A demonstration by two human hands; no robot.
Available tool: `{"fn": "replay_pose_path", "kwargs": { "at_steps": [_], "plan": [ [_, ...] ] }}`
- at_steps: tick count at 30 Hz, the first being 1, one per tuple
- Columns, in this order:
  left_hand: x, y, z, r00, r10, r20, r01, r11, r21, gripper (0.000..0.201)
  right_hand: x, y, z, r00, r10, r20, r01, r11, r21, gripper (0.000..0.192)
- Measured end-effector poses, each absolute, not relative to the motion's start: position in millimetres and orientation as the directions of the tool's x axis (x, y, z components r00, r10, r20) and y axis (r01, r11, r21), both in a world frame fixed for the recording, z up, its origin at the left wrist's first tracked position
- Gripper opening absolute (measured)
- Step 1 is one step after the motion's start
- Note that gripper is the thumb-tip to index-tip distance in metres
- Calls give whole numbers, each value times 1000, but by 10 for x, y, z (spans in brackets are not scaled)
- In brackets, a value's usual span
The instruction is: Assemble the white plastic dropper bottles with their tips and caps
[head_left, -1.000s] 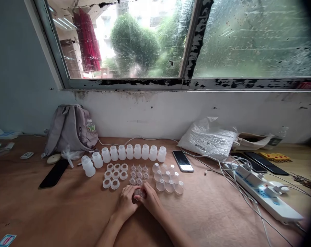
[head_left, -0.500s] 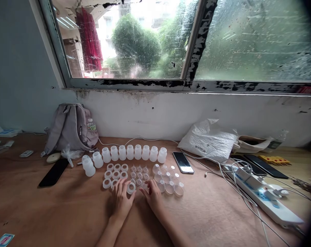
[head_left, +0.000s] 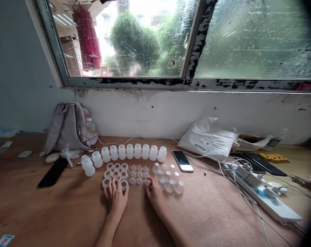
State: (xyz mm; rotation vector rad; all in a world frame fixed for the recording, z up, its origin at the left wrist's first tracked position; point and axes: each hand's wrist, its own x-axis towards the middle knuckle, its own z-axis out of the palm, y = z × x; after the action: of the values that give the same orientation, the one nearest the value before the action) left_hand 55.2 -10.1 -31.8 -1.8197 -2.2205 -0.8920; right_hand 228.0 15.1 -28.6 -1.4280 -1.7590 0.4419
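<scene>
My left hand (head_left: 116,198) lies flat on the brown table with fingers spread, its fingertips at the front row of white plastic rings (head_left: 116,174). My right hand (head_left: 154,194) rests beside it, fingertips touching a small clear nipple piece (head_left: 147,183) at the front of the nipple group (head_left: 138,174). Clear domed caps (head_left: 169,178) sit just right of that hand. A row of small white bottles (head_left: 134,151) stands behind all these parts. Neither hand grips anything.
A grey backpack (head_left: 69,127) leans on the wall at left, with a black phone (head_left: 53,172) before it. Another phone (head_left: 183,160), a white plastic bag (head_left: 208,138), and a power strip (head_left: 266,195) with tangled cables lie to the right.
The hands were together around a small clear piece; they have moved apart and forward. A ring now sits in the ring group and the nipple piece in its row.
</scene>
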Motion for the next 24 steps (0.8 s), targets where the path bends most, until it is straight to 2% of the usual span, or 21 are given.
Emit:
{"fn": "replay_pose_path", "kwargs": {
  "at_steps": [10,17,20,24],
  "plan": [
    [482,-79,-307,-294,860,417,920,136,367,42,2301,175,-306,-26,926,376,621,310,-720,24],
    [454,-62,-345,-297,832,469,920,118,374,49,2305,176,-303,-29,921,389,612,324,-721,25],
    [401,-39,-311,-299,764,572,911,51,409,51,2310,179,-309,-30,919,393,601,331,-728,26],
    [194,7,-142,-369,606,704,888,8,459,56,2314,174,-305,-33,919,392,587,336,-736,26]
  ]
}}
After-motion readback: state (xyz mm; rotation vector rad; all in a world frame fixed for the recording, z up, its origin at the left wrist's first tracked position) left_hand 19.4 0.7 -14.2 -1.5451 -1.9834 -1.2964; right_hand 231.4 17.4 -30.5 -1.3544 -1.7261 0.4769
